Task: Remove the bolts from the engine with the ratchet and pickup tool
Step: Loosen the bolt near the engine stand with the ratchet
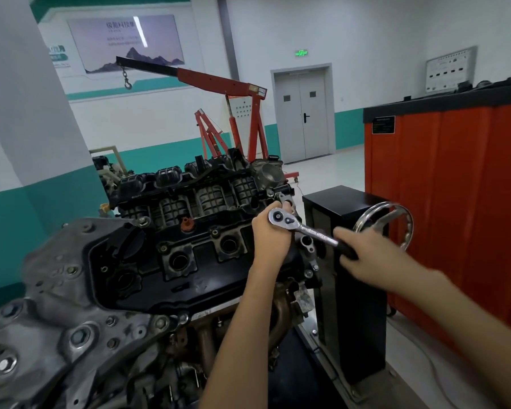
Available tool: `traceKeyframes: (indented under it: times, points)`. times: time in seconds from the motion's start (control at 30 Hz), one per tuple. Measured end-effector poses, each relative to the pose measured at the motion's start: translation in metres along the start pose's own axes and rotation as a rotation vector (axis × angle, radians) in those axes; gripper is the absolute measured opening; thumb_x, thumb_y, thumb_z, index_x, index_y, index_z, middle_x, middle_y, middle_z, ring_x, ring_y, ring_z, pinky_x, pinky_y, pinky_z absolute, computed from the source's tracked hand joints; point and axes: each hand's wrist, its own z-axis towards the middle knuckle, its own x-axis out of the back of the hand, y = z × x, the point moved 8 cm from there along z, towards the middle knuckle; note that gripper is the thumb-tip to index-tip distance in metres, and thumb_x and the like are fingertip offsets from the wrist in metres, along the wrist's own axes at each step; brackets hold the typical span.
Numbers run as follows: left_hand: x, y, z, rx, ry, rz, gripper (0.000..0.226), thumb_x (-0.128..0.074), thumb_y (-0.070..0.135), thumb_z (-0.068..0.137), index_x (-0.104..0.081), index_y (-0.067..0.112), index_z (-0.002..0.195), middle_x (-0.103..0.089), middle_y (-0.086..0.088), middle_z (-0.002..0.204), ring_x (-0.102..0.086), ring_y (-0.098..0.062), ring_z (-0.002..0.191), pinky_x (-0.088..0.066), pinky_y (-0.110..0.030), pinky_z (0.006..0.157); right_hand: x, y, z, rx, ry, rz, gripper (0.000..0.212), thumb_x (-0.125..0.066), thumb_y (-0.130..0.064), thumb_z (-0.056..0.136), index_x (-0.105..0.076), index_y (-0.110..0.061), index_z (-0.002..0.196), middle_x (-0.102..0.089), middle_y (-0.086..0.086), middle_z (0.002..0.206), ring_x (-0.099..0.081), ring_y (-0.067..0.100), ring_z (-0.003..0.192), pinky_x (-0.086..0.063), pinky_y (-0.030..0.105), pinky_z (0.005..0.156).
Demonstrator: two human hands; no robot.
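Long axis of ratchet (pixel 307 230) runs from head, gripped in curled fingers of left hand (pixel 273 237) at engine (pixel 189 270) end, out to handle, clamped in right hand (pixel 366 255) fingers.

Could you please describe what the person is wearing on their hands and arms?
Nothing is worn that the picture shows. The left hand and right hand have no gloves, and the left forearm and right forearm have no sleeves up to the picture's edge. No watch, ring or bracelet is visible, though the right hand is blurred, so small items there cannot be ruled out.
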Motion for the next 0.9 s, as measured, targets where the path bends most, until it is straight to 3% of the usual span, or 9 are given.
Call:
traceKeyframes:
  times: [0.17,0.23,0.3,0.37,0.47,0.57,0.67,0.73,0.9]
  points:
    - [-0.012,0.004,-0.008,-0.041,0.034,-0.012,0.052,-0.053,0.005,0.098,-0.027,0.021,0.055,-0.031,0.016,0.041,-0.028,-0.001,0.042,-0.022,-0.011,0.045,-0.076,-0.049,-0.049,-0.271,0.129,0.800,0.016,-0.060,-0.003,0.084,-0.055,-0.018,0.090,-0.053,0.002,0.062,-0.048,0.005,0.049,-0.040,0.024,0.049]
    - [-0.012,0.004,-0.007,-0.030,0.040,-0.027,0.052,-0.053,0.004,0.097,-0.025,0.020,0.056,-0.029,0.015,0.040,-0.028,-0.001,0.041,-0.023,-0.009,0.044,-0.091,-0.066,-0.048,-0.315,0.171,0.894,0.019,-0.057,-0.004,0.083,-0.058,-0.018,0.095,-0.060,0.005,0.072,-0.056,0.014,0.062,-0.046,0.027,0.056]
    - [-0.009,0.005,-0.003,-0.057,-0.030,0.020,0.053,-0.056,0.007,0.096,-0.025,0.021,0.055,-0.027,0.013,0.043,-0.025,-0.003,0.044,-0.022,-0.012,0.046,-0.088,-0.068,-0.045,-0.281,0.164,0.884,0.018,-0.056,-0.002,0.082,-0.058,-0.016,0.091,-0.058,0.000,0.065,-0.053,0.013,0.057,-0.042,0.022,0.051]
    - [-0.010,0.004,0.000,-0.073,-0.167,0.083,0.053,-0.059,0.011,0.095,-0.028,0.023,0.053,-0.029,0.012,0.046,-0.026,-0.003,0.048,-0.024,-0.016,0.049,-0.073,-0.050,-0.043,-0.207,0.102,0.798,0.017,-0.057,0.003,0.080,-0.058,-0.012,0.089,-0.050,-0.004,0.055,-0.044,0.006,0.048,-0.036,0.017,0.047]
    - [-0.013,0.004,0.000,-0.054,-0.263,0.124,0.047,-0.062,0.011,0.093,-0.035,0.017,0.054,-0.034,0.012,0.050,-0.028,-0.005,0.053,-0.028,-0.020,0.054,-0.035,-0.005,-0.030,-0.080,-0.053,0.431,0.020,-0.059,-0.001,0.083,-0.058,-0.015,0.096,-0.052,-0.004,0.061,-0.046,0.003,0.046,-0.037,0.015,0.044]
    - [-0.015,0.005,0.001,-0.053,-0.279,0.121,0.036,-0.062,0.004,0.090,-0.046,0.002,0.058,-0.043,0.005,0.054,-0.034,-0.007,0.057,-0.031,-0.022,0.058,0.014,0.018,0.007,0.071,-0.099,-0.097,0.014,-0.058,-0.015,0.088,-0.049,-0.020,0.097,-0.048,-0.009,0.065,-0.045,0.001,0.052,-0.034,0.015,0.048]
    - [-0.006,0.002,-0.001,-0.019,-0.170,0.068,0.043,-0.058,0.009,0.095,-0.043,0.011,0.055,-0.040,0.012,0.048,-0.033,-0.002,0.050,-0.029,-0.016,0.052,0.023,0.008,0.017,0.099,-0.038,-0.246,0.019,-0.056,-0.020,0.089,-0.038,-0.026,0.087,-0.043,-0.011,0.062,-0.047,0.008,0.057,-0.030,0.020,0.053]
    - [-0.002,0.003,-0.004,-0.003,-0.077,0.030,0.049,-0.055,0.012,0.097,-0.033,0.020,0.054,-0.037,0.014,0.044,-0.032,-0.002,0.045,-0.027,-0.012,0.048,0.002,0.001,-0.003,0.008,0.016,-0.065,0.025,-0.058,-0.018,0.088,-0.036,-0.029,0.084,-0.047,-0.009,0.063,-0.050,0.007,0.055,-0.032,0.017,0.050]
    - [-0.010,0.008,-0.012,-0.028,0.028,-0.025,0.051,-0.055,0.007,0.097,-0.026,0.020,0.057,-0.031,0.016,0.043,-0.028,-0.001,0.044,-0.025,-0.012,0.046,-0.077,-0.049,-0.048,-0.266,0.108,0.757,0.021,-0.060,-0.008,0.085,-0.050,-0.026,0.087,-0.054,0.000,0.064,-0.048,0.002,0.047,-0.038,0.019,0.046]
